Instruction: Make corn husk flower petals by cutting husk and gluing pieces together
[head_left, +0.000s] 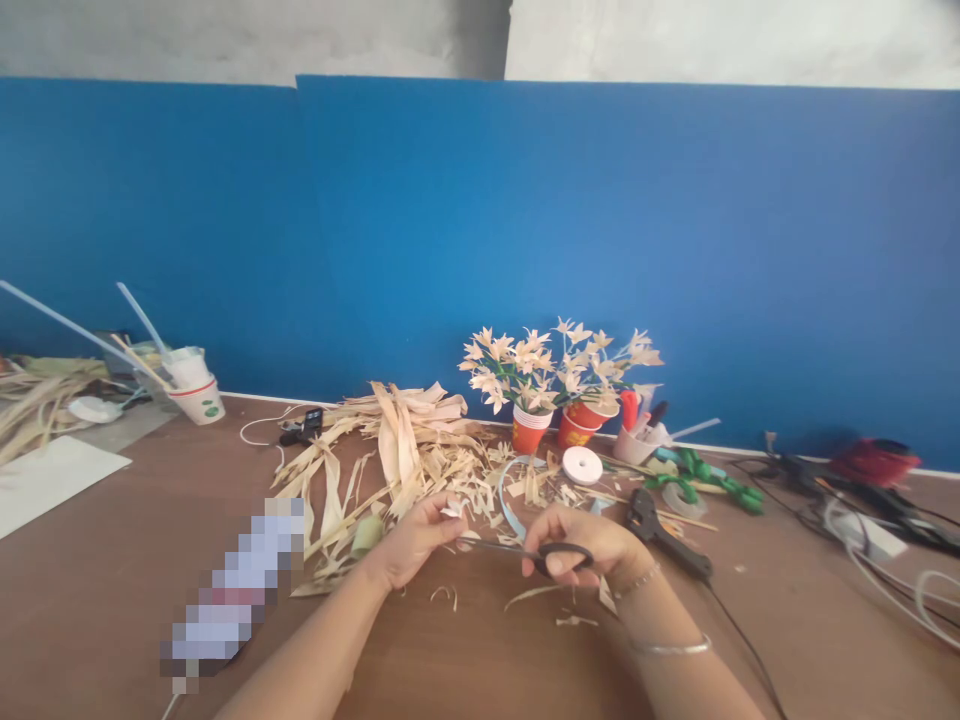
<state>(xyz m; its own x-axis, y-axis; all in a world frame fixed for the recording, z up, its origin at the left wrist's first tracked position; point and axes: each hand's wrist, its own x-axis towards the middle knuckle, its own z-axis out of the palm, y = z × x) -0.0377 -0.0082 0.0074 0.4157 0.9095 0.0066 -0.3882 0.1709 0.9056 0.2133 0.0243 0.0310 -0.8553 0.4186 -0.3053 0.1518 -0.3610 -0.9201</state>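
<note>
My left hand (421, 538) pinches a small pale piece of husk (453, 511) between thumb and fingers. In my right hand (574, 545) is a pair of scissors (566, 556) with dark handles, its blades pointing left toward the fingers of my left hand. Whether the blades touch the piece I cannot tell. Behind both hands lies a heap of dried corn husks (401, 440) with many cut scraps. Small offcuts (445, 596) are scattered on the table just in front of the hands.
Husk flowers (529, 365) stand in red paper cups (531, 432) near the blue wall panel (480, 220). A white ribbon spool (582, 465) and a black glue gun (660, 530) lie to the right. Cables (862, 540) tangle at far right. A white cup (199, 400) stands at left.
</note>
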